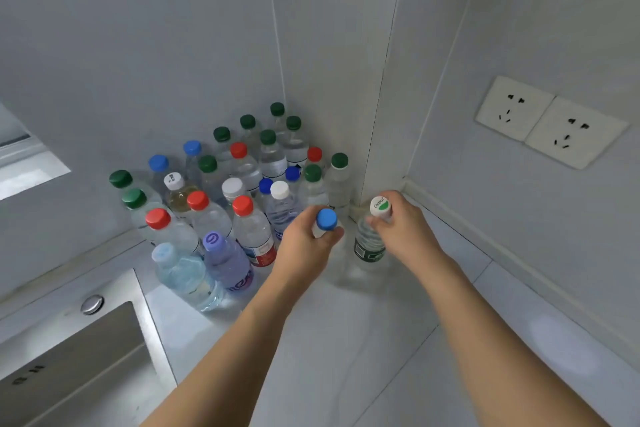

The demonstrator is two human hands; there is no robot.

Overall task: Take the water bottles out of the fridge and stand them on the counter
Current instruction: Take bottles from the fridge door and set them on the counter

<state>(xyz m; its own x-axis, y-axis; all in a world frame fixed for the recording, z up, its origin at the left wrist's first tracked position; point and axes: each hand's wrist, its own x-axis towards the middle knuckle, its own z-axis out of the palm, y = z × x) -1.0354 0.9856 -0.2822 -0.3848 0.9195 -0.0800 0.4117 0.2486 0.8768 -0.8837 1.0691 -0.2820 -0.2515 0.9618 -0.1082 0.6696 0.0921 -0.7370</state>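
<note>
Blue-capped bottle [326, 220]: upright on the worktop [346, 340], just at the 3 o'clock edge of the standing group; only its cap and a bit of neck show past the hand.
Left hand [304, 246]: fingers curled round the neck of the blue-capped bottle, right below the cap.
White-capped bottle [372, 236]: upright, just beside the blue-capped one at its 3 o'clock, near the wall corner; clear body with a dark green label low down, and a green mark with lettering on the white cap.
Right hand [398, 222]: fingers and thumb closed round the neck of the white-capped bottle under the cap.
Bottle group [242, 184]: many clear bottles standing close together on the worktop, filling the corner from 9 to 12 o'clock of the two held bottles; caps green, red, blue and white.
Purple bottle [227, 260]: at the near edge of the group, around 8 o'clock of the left hand, beside a pale blue bottle [183, 274] at its 9 o'clock.
Sink [69, 357]: steel basin set into the worktop at 8 o'clock of the group, with a round metal knob on its rim.
Wall sockets [550, 121]: two white plates side by side on the tiled wall, at 2 o'clock of the right hand, well apart from it.
</note>
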